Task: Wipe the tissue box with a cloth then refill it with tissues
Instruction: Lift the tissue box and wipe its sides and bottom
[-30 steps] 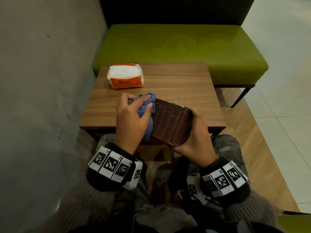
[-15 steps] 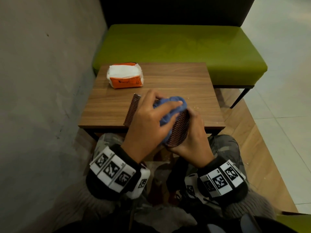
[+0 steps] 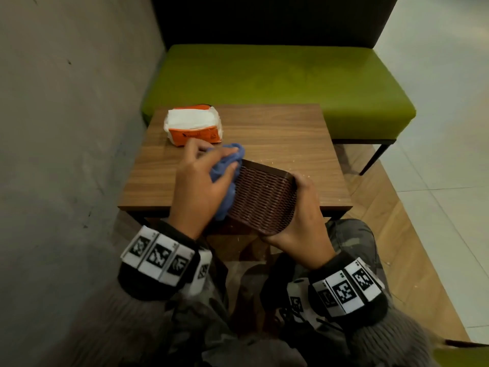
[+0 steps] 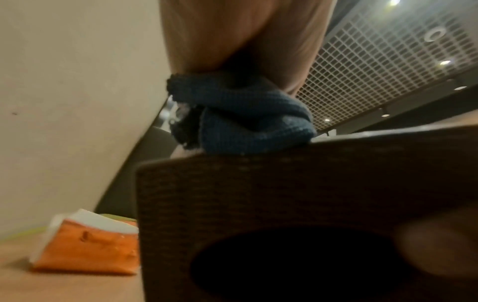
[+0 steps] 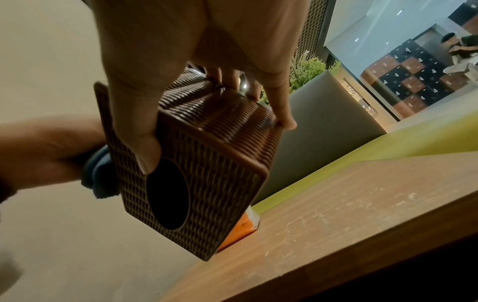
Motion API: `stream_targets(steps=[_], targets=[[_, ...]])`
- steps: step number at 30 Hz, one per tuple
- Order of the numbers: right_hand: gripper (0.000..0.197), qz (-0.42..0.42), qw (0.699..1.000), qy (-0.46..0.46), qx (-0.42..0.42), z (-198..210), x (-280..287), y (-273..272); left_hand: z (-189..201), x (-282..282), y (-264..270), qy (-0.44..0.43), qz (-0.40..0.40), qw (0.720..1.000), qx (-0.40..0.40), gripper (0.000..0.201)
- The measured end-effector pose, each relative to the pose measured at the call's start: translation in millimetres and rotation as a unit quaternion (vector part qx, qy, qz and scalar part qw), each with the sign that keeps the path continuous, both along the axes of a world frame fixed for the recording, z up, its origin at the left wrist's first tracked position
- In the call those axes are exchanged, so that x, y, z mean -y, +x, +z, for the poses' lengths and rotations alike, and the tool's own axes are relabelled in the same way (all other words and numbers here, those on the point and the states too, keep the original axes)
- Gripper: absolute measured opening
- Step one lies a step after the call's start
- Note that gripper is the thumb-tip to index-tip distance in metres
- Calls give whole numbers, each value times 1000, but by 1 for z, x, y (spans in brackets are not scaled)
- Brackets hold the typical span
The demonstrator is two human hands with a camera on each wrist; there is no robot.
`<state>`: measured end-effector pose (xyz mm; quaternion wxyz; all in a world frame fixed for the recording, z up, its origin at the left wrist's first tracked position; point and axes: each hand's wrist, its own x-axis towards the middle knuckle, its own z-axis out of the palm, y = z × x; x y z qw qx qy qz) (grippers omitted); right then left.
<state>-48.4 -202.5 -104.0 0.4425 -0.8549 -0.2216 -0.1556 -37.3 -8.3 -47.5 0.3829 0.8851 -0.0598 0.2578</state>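
A brown woven tissue box point(image 3: 262, 200) point(image 5: 207, 163) point(image 4: 297, 204) is held tilted above the near edge of the wooden table point(image 3: 291, 139). My right hand point(image 3: 299, 218) point(image 5: 207, 61) grips its right end, thumb by the oval opening point(image 5: 168, 196). My left hand point(image 3: 201, 184) point(image 4: 232, 36) holds a bunched blue cloth point(image 3: 227, 170) point(image 4: 245, 122) point(image 5: 101, 175) against the box's left end. An orange and white tissue pack point(image 3: 193, 125) point(image 4: 88, 243) lies at the table's far left.
A grey wall point(image 3: 66, 154) runs close along the left. A green bench point(image 3: 277, 86) stands behind the table. Crumbs are scattered on the table's right part point(image 5: 349, 208). Tiled floor point(image 3: 436, 181) lies to the right. My knees are under the near edge.
My left hand has swept the cloth from the box's right end back to its left end. The right hand still holds the box in the same place.
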Motion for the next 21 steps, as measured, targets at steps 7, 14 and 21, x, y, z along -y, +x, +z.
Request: stream_targets(steps=[7, 14, 21], targets=[[96, 6, 1000, 9, -2, 1, 0, 0, -3, 3, -6, 4, -43, 999, -8, 25], [97, 0, 1000, 9, 3, 2, 1, 6, -3, 17, -21, 31, -86, 996, 5, 29], [97, 4, 1000, -11, 12, 2, 6, 2, -10, -23, 19, -5, 98, 993, -65, 24]])
